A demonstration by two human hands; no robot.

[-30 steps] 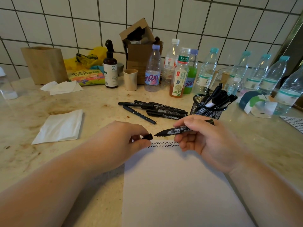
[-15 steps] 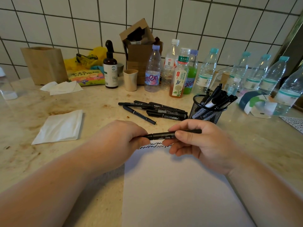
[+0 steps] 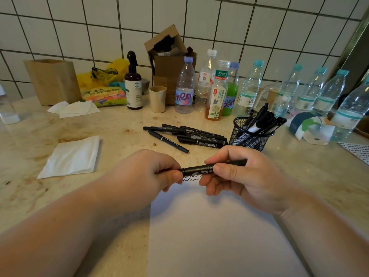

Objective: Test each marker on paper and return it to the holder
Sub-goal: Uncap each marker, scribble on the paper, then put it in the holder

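A black marker (image 3: 197, 169) lies level between both my hands, just above the top edge of the white paper (image 3: 215, 232). My right hand (image 3: 241, 176) grips its barrel. My left hand (image 3: 147, 172) pinches the cap end, with the cap on the marker. A short black squiggle (image 3: 189, 179) shows on the paper under the marker. Several loose black markers (image 3: 191, 135) lie on the counter beyond my hands. To their right stands the black mesh holder (image 3: 249, 136) with several markers in it.
A folded white napkin (image 3: 71, 156) lies to the left. Along the tiled wall stand several plastic bottles (image 3: 184, 86), a brown spray bottle (image 3: 133, 84), a paper cup (image 3: 158, 98), cardboard boxes (image 3: 167, 62) and a wooden box (image 3: 54, 80). Another scribbled sheet (image 3: 357, 150) sits at the right edge.
One second ago my left hand held the cap apart from the uncapped marker. The cap has since gone onto the tip, and both hands now hold the closed marker.
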